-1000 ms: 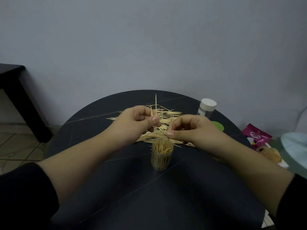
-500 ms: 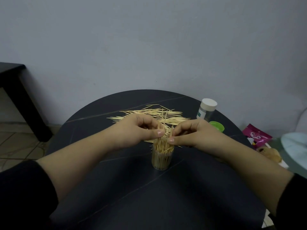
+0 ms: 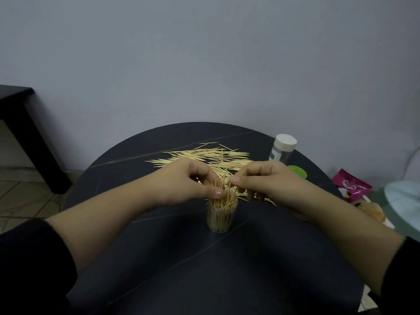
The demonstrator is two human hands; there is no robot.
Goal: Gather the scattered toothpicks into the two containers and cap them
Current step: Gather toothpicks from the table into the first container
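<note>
Two hands at one open container, head view. L. hand (image 3: 193,181) was held just left of the container mouth, fingers curled, thumb and forefinger closed on the upright toothpicks (image 3: 223,196) fanning out of it. R. hand (image 3: 267,180) was held just right of the mouth, fingers curled, thumb and forefinger tips set together beside the same sticks; whether a stick was pinched could not be told. Clear container (image 3: 221,220) was stood upright at approx. the centre of the round dark table (image 3: 159,258), nearly filled and uncapped. Scattered toothpicks (image 3: 204,155) were spread in a flat heap behind the hands, toward the table's far edge. A 2nd container (image 3: 281,153), fitted w/ a white cap, was stood at the far-right edge. A green cap (image 3: 297,173) was laid just in front of it, partly hidden by the R. hand. Off the table's right edge a pink packet (image 3: 351,185) was seen, and a black side table (image 3: 13,103) at far left.
</note>
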